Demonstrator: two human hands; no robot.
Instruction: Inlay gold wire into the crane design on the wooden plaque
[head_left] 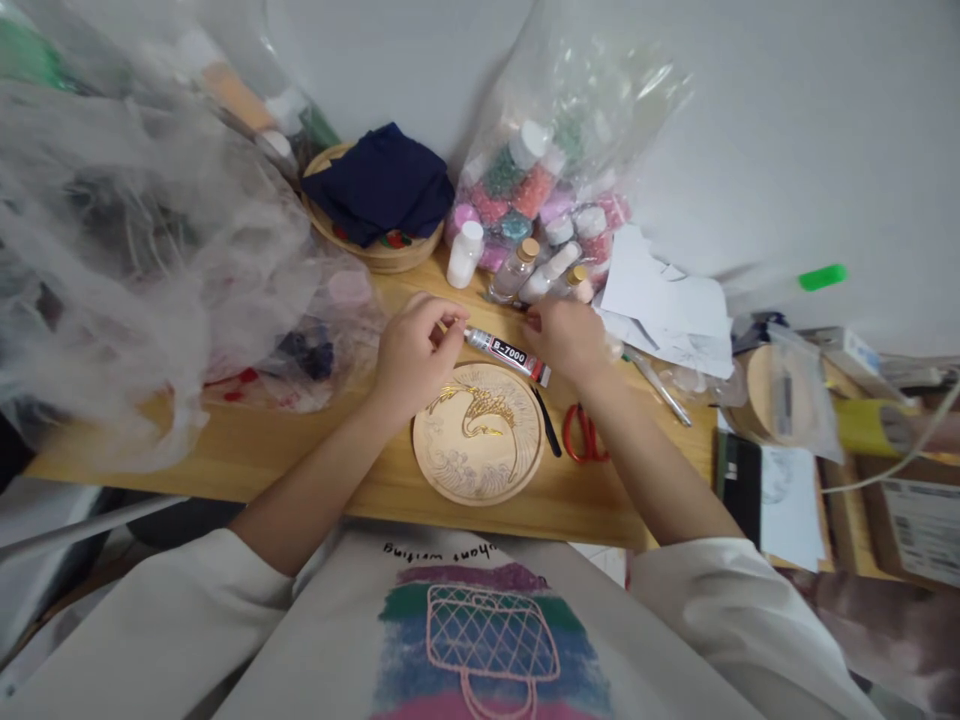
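Note:
A glue tube (510,352) marked B-7000 lies slantwise just behind a round wooden plaque (478,480). The plaque carries a line drawing of a bird and waves, with gold on part of the bird. At the tube's nozzle end, the thumb and finger of my left hand (416,348) are pinched together; what they hold, if anything, is too small to name. My right hand (571,340) is beyond the tube's other end, close to the small bottles. Its fingers are curled together, and their contents cannot be made out.
Red-handled scissors (581,435) and a thin black tool (547,422) lie right of the plaque. Behind stand a white bottle (466,255), a corked bottle (514,272) and a bag of coloured jars (540,190). Plastic bags (150,260) crowd the left; papers (664,300) lie right.

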